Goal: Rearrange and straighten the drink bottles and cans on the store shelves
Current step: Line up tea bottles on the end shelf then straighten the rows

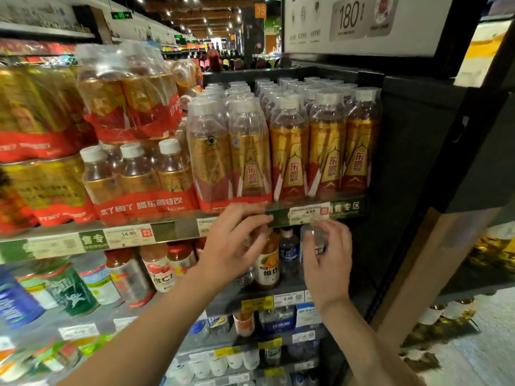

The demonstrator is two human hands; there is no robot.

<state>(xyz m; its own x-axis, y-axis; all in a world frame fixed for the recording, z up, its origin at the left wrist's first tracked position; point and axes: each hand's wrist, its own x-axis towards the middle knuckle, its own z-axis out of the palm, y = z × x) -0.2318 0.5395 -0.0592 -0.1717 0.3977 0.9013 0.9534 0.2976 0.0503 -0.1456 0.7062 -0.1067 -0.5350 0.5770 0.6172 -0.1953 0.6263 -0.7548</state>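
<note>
Reaching under shelf edge [278, 218] | left hand [234, 240] loosely spread, empty | right hand [326, 254] curled round clear bottle [316, 240], likely to square it beside blue bottle [289, 254]

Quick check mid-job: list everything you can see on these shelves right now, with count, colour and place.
Gold bottles: several rows, gold-red, upper shelf, right.
Shrink-wrapped packs: several, gold-red, upper shelf, left.
Orange drink bottle: one, orange, lower shelf, between the hands.
Dark bottle: one, dark blue, beside it.
Price tags: several, white, shelf edges.
Left hand: fingers spread, reaching to lower shelf.
Right hand: curled round a clear bottle.
</note>
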